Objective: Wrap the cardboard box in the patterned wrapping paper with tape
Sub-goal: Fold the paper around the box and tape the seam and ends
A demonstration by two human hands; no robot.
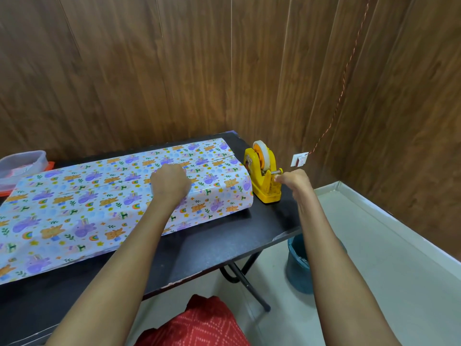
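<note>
Seam taping. Paper [87, 196] held down by left hand [169, 182], fingers hidden; tape [265, 158] apparently pinched at dispenser [267, 186] by right hand [294, 179]. Next: strip torn, seam sealed.

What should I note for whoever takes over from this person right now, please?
Left hand: presses the wrapping paper down over the box, which is fully covered; its fingers are hidden.
Right hand: fingers pinched at the cutter of the yellow dispenser, apparently on the end of the tape.
Where: the bundle lies on the black table, with the dispenser just right of it.
Done: paper folded over the box.
Left: tear off tape, fix the seam, then probably fold and tape the ends.
</note>
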